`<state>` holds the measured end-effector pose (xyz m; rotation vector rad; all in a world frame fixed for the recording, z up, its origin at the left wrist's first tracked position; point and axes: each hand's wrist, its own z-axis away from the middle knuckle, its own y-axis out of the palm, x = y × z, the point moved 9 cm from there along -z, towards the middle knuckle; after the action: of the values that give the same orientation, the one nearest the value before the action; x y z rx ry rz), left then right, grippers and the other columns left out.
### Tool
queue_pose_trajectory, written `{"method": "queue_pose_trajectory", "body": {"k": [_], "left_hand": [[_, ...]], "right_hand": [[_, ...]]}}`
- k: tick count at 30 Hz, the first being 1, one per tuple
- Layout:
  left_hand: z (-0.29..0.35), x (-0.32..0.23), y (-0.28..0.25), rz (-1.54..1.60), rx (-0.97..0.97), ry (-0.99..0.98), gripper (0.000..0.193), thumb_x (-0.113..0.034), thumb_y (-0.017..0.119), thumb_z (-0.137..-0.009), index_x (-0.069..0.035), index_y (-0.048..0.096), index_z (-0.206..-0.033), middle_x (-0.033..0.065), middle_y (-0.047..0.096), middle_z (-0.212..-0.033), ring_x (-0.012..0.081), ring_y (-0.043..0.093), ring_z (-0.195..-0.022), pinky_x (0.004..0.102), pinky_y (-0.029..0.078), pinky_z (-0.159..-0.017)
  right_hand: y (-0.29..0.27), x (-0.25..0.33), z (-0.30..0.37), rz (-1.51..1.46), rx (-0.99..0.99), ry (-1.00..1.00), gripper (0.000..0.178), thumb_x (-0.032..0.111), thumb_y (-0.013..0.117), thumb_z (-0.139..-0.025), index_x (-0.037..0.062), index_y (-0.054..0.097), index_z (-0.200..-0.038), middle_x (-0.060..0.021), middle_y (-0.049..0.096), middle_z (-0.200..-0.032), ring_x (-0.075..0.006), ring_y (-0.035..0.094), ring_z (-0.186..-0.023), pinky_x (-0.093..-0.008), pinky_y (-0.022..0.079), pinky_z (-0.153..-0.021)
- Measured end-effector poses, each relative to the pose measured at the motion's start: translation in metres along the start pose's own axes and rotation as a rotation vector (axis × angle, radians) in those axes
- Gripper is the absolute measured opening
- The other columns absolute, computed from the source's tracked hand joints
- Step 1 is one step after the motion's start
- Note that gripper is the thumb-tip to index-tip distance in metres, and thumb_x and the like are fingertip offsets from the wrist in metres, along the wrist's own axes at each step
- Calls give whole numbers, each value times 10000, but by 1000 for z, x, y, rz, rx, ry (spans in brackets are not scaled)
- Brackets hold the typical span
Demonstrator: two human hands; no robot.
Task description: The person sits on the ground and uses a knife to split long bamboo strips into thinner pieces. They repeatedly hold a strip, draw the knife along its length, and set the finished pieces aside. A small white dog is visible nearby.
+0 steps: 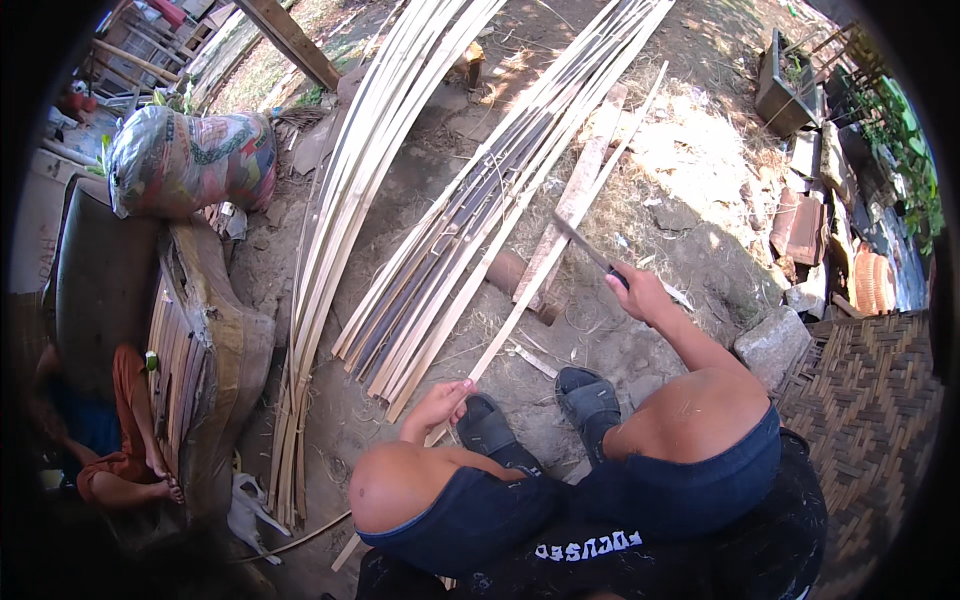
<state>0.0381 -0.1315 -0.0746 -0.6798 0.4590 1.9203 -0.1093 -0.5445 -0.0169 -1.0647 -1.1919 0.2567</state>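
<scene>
A long pale bamboo strip [520, 309] runs up and away from me. My left hand [435, 408] is closed around its near end, low between my knees. In my right hand [642, 293] is a knife [584, 241], its dark handle gripped and its long blade pointing up and to the left. The blade's tip end lies over or against the strip; I cannot tell whether it cuts into it. Beneath the strip are a flat weathered plank [585, 175] and a short brown log [512, 274] on the ground.
Left of the strip lie a bundle of pale and dark strips [460, 235] and a long pale bundle [345, 210]. A stuffed sack [190, 165], a seated person [130, 430] and a white cat [250, 512] are farther left. At right are a rock [773, 345] and woven panel [870, 410].
</scene>
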Motion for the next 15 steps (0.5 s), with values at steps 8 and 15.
{"method": "queue_pose_trajectory", "body": {"k": [8, 15], "left_hand": [[24, 12, 0, 136, 101, -65, 356, -335, 506, -1051, -21, 671, -1016, -60, 408, -542, 29, 336, -437, 225, 263, -412], [5, -46, 14, -472, -502, 374, 315, -312, 570, -993, -30, 672, -897, 162, 580, -614, 324, 570, -553, 424, 426, -541]], "right_hand": [[-63, -108, -12, 238, -109, 421, 388, 364, 561, -979, 81, 618, -1238, -254, 682, -867, -437, 672, -797, -520, 532, -714], [54, 145, 80, 124, 513, -250, 366, 387, 540, -990, 118, 592, -1233, -249, 667, -847, -451, 668, -790, -528, 538, -714]]}}
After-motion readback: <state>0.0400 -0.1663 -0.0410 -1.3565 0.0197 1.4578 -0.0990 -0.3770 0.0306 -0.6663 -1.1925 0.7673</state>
